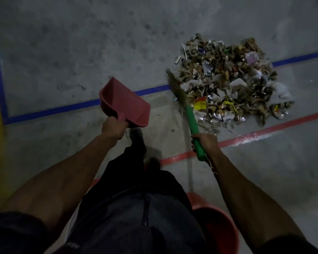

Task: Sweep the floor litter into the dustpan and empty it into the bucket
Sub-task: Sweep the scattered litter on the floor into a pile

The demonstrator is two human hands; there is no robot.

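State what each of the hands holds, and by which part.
Left hand grips the dustpan by its handle; right hand grips the broom by its green handle.

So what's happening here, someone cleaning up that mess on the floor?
Yes. A person stands over a litter pile on the concrete floor. The left hand holds a red dustpan by its handle, lifted and apparently empty. The right hand grips a green-handled broom, its bristles at the pile's near edge. A red bucket sits by the person's right leg. Nothing looks scooped up yet.
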